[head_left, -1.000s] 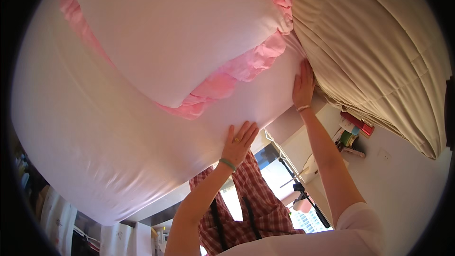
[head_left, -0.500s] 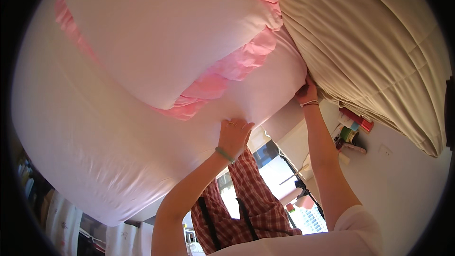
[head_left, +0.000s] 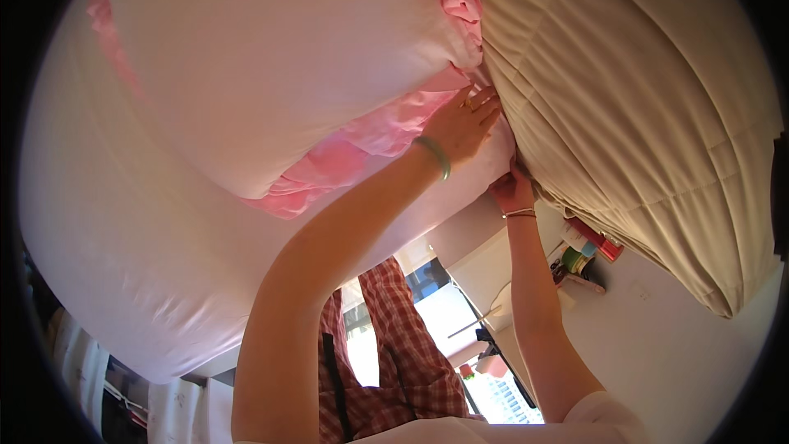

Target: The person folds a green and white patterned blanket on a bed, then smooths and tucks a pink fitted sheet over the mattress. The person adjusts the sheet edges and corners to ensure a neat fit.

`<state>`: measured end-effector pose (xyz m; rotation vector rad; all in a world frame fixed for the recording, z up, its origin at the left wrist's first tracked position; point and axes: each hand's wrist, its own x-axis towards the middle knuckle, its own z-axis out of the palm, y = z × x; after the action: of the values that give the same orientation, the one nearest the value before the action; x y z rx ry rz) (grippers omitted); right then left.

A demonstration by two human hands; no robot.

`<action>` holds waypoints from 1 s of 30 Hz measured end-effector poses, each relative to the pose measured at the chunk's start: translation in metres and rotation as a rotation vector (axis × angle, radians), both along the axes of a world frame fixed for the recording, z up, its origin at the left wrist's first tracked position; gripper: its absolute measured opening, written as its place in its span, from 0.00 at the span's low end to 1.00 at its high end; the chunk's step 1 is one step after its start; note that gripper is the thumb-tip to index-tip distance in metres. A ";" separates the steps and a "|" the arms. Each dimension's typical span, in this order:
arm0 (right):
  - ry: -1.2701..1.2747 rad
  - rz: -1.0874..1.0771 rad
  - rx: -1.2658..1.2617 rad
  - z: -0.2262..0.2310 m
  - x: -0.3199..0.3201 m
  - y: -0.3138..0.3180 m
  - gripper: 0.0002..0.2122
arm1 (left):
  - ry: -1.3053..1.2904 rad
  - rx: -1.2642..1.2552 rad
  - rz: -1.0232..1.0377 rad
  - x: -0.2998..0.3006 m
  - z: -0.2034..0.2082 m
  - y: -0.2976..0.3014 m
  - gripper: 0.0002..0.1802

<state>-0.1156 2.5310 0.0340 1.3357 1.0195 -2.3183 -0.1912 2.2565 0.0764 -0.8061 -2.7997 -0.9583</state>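
Note:
A pale pink bed sheet [head_left: 197, 279] covers the mattress. On it lies a large pale pillow [head_left: 271, 57] with a bright pink ruffled edge. My left hand [head_left: 462, 127], wearing a ring and a green bangle, rests on the sheet beside the ruffle. Its fingers stretch toward the seam where the bed meets a beige pleated padded cover [head_left: 608, 115]. Lower down, my right hand [head_left: 514, 191] is closed at the sheet's corner, thumb up against the mattress edge. The bed and the beige cover partly hide its fingertips.
Small items, red, green and white [head_left: 585, 251], sit by the white wall beneath the beige cover. Red plaid trousers [head_left: 394, 337] show below the bed edge. A bright window [head_left: 501, 395] is behind, and a pale patterned curtain [head_left: 174, 411] hangs at lower left.
My left hand has moved up and right from the mattress edge to beside the pillow's ruffle, near the beige cover. My right hand stays at the corner, while the view has shifted somewhat.

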 end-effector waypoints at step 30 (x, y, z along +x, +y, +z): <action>-0.008 -0.014 -0.246 -0.061 -0.037 -0.009 0.16 | -0.090 -0.230 0.151 -0.040 -0.052 0.049 0.21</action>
<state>-0.1528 2.5223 -0.0270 1.2564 0.6968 -2.3551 -0.2312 2.3051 0.0245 -0.5749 -3.0360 -0.6753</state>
